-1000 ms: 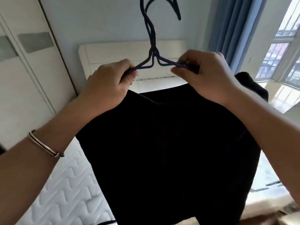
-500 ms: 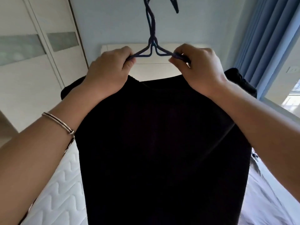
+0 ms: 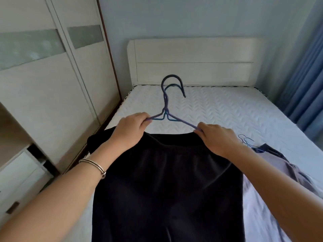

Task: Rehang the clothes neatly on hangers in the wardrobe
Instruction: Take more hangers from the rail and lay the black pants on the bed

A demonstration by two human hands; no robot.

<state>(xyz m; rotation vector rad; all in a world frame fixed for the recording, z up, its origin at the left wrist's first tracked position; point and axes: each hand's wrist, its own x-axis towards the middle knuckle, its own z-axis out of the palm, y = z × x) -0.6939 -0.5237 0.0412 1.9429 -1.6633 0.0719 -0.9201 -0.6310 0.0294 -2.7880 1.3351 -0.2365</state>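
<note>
We are looking down at a white quilted mattress (image 3: 227, 109) running to a cream headboard (image 3: 192, 62) on the far side, with the wardrobe (image 3: 52, 84) standing along the left. Over the near part of the bed we are holding up a black garment (image 3: 166, 189), dark and softly ribbed, hanging flat and wide from its top edge. A grey garment (image 3: 279, 170) is lying on the right, a spare hanger just beyond it. Our left hand (image 3: 129, 131) and right hand (image 3: 216, 138) are each closing around one shoulder of the dark blue hangers (image 3: 166, 112), two hooks showing together above the black cloth. A thin bracelet (image 3: 94, 165) is circling our left wrist.
</note>
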